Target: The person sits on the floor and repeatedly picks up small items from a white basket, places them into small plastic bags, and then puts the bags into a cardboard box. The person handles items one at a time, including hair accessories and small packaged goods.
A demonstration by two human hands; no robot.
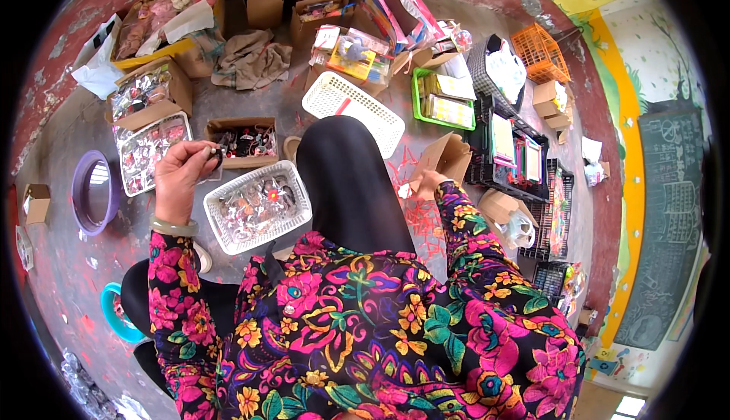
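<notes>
My left hand [181,180], with a pale bangle at its wrist, is raised beside a white basket [302,226]. Its thumb and fingers pinch a small dark item [214,151], too small to name; something clear like plastic shows just below it. In the basket lie several small clear packets [255,206], one with a red flower shape. Behind it stands a cardboard box [245,161] of small dark and red pieces. My right hand [432,182] is at the near side of an open cardboard box [449,154]; its fingertips are mostly hidden.
A second white basket [391,133] lies ahead of my knee. Left are a tray of packets [156,150] and a purple basin [95,192]. Right stand a green basket [445,101] and black crates [508,150]. Red scraps [427,226] litter the floor near my right hand.
</notes>
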